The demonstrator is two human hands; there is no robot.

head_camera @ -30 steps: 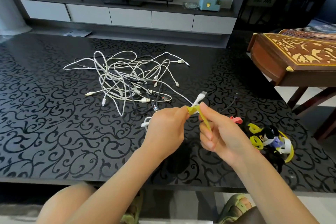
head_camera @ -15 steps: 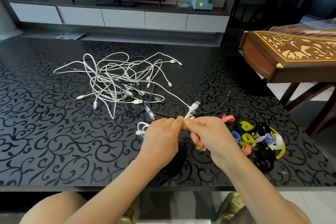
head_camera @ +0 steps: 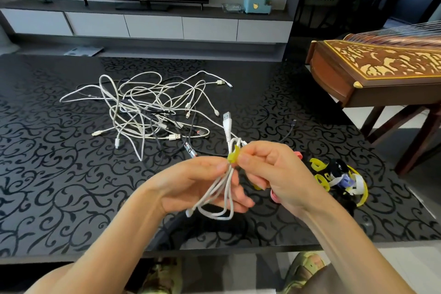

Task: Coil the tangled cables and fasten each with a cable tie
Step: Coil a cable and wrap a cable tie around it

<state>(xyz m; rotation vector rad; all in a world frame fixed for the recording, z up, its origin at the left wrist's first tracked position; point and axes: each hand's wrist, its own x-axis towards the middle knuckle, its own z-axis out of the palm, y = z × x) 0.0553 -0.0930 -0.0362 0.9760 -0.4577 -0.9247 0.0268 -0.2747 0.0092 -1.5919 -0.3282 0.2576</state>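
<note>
Left hand [head_camera: 200, 186] palm-up above table [head_camera: 59, 186], thumb and fingers pinching white coil [head_camera: 220, 198] just under yellow tie [head_camera: 232, 155]. Right hand [head_camera: 274, 174] curled, fingertips pinching tie wrapped round coil. Tangle [head_camera: 152, 110] lies behind on table; spare ties [head_camera: 338, 176] at right.

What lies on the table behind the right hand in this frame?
A pile of loose cable ties, yellow, white, black and purple, on the table. The right hand, pinching a yellow tie, covers part of the pile; only pink and yellow edges show there.
</note>
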